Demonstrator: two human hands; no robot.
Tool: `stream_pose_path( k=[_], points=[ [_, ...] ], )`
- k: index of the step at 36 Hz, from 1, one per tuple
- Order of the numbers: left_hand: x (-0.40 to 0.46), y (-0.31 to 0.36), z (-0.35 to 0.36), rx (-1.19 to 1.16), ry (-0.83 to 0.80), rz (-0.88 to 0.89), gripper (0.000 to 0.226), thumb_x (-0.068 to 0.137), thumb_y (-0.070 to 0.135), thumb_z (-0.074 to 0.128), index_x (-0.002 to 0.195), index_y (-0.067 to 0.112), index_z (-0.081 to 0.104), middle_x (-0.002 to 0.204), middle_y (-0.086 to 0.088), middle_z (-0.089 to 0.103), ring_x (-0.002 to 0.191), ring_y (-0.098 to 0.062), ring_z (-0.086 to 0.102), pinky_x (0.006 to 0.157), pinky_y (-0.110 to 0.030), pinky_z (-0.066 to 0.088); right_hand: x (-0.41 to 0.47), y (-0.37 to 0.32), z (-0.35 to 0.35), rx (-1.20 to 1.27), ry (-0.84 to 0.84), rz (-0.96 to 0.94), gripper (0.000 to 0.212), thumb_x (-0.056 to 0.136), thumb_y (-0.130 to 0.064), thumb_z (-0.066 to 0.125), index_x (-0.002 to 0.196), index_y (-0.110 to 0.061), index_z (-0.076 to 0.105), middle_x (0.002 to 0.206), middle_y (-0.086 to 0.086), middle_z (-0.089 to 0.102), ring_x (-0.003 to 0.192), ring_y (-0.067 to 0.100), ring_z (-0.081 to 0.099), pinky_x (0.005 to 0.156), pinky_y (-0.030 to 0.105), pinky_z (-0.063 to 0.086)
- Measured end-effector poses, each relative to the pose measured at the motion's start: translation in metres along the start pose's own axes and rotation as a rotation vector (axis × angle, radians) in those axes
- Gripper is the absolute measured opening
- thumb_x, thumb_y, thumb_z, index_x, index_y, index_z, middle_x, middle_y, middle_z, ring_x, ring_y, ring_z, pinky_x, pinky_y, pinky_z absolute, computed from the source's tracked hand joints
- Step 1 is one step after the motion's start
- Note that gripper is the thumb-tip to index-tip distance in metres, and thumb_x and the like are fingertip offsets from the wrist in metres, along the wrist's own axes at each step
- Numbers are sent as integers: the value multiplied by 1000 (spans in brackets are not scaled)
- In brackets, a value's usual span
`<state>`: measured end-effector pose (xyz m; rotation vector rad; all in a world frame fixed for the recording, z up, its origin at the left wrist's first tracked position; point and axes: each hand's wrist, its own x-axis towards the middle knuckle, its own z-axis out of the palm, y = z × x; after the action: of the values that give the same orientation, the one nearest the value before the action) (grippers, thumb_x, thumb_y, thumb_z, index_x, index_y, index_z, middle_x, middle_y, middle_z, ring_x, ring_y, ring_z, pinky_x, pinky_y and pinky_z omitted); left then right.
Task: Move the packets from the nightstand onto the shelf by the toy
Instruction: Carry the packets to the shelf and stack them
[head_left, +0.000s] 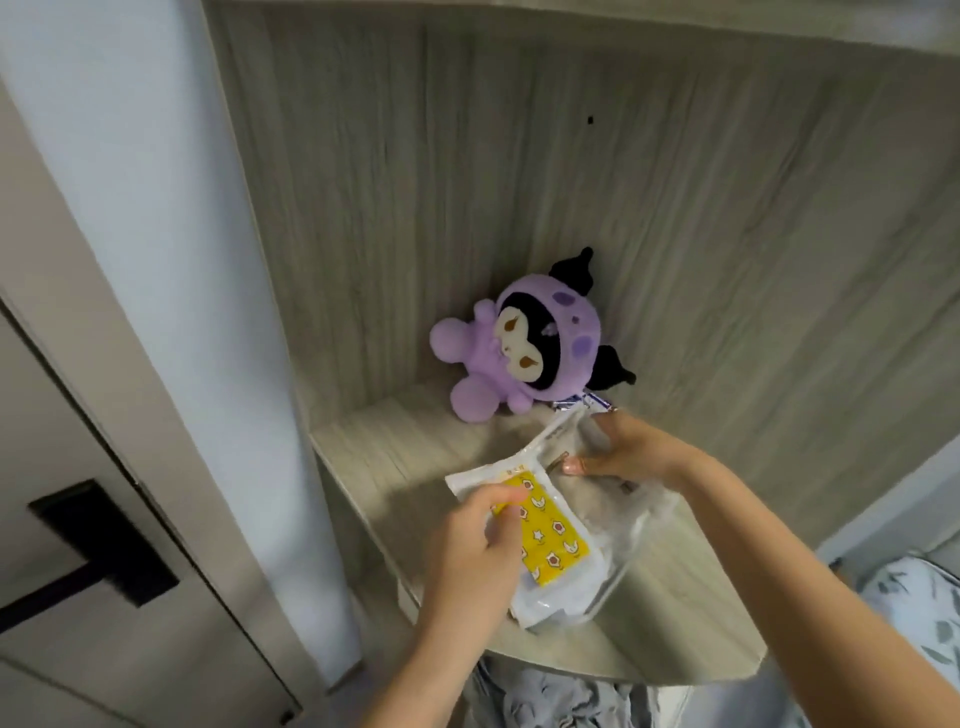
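Observation:
A purple plush toy leans in the back corner of a pale wood shelf. In front of it lie clear plastic packets: one with a yellow patterned card near the shelf's front, and a second clear packet behind it, closer to the toy. My left hand pinches the left edge of the yellow packet. The fingers of my right hand curl around the second packet, holding it. A blue and white packet edge peeks out beside the toy.
The shelf sits in a wood-panelled niche with a side wall at left and a board overhead. A door with a dark handle is at lower left. Grey cloth lies below the shelf, and patterned bedding is at right.

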<state>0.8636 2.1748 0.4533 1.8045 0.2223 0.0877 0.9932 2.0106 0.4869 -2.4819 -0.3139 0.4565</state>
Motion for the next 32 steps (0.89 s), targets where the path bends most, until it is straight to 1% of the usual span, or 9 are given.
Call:
stream_pose_path(
  k=[3, 8, 12, 15, 18, 21, 24, 27, 32],
  points=[
    [1, 2, 12, 190, -10, 48, 21, 97, 18, 51, 107, 28, 66, 100, 18, 62, 84, 6, 55, 69, 0, 38, 3, 7, 0, 6, -65, -36, 21, 84, -36, 69, 96, -25, 55, 86, -8, 56, 79, 10, 55, 65, 25, 50],
    [0, 7, 28, 466, 22, 103, 33, 97, 26, 49, 130, 26, 50, 127, -2, 44, 119, -17, 46, 89, -13, 32, 8, 19, 2, -267, -86, -103, 31, 99, -34, 44, 71, -24, 35, 77, -9, 44, 79, 13, 46, 78, 26, 34],
    [-1, 0, 31, 801, 168, 181, 31, 87, 41, 57, 116, 32, 53, 106, -2, 62, 107, -24, 49, 87, -28, 46, 9, 23, 9, -400, -52, -161, 21, 101, -26, 38, 94, -11, 51, 109, 9, 53, 108, 24, 49, 94, 27, 32],
    [-4, -4, 36, 848, 133, 130, 34, 88, 48, 54, 119, 37, 52, 122, -4, 55, 125, -28, 37, 97, -36, 42, 3, 23, 12, -490, 47, -185, 27, 101, -27, 41, 112, -8, 56, 119, 8, 54, 121, 21, 43, 94, 19, 25],
    [-7, -5, 36, 911, 206, 94, 33, 60, 55, 75, 87, 41, 62, 121, -13, 60, 114, -29, 44, 77, -42, 54, 1, 31, 18, -377, 172, -201, 20, 96, -25, 51, 107, -11, 60, 116, 6, 60, 117, 23, 50, 84, 17, 28],
    [-7, -11, 34, 928, 237, 156, 38, 46, 54, 83, 76, 40, 63, 141, -14, 48, 115, -31, 45, 76, -47, 56, -3, 36, 24, -359, 221, -124, 40, 98, -28, 48, 136, -16, 48, 138, 4, 48, 131, 21, 42, 102, 21, 27],
    [-4, -15, 29, 961, 147, 236, 41, 57, 62, 72, 90, 39, 65, 129, -1, 62, 109, -22, 65, 91, -53, 48, -4, 35, 29, -309, 247, -116, 43, 99, -24, 44, 141, -16, 41, 145, 8, 41, 133, 23, 37, 105, 28, 29],
    [-3, -15, 28, 911, 47, 227, 64, 70, 68, 25, 116, 34, 53, 136, 10, 56, 125, -11, 53, 111, -54, 25, -3, 34, 34, -257, 281, -85, 49, 100, -20, 43, 147, -16, 30, 147, 12, 38, 135, 25, 37, 105, 28, 29],
    [1, -7, 21, 965, -129, 132, 53, 87, 64, 39, 130, 33, 38, 145, 12, 42, 136, -14, 38, 118, -48, 10, -6, 35, 39, -209, 358, -110, 41, 100, -19, 43, 141, -20, 40, 139, 9, 44, 129, 24, 45, 100, 25, 31]
  ],
)
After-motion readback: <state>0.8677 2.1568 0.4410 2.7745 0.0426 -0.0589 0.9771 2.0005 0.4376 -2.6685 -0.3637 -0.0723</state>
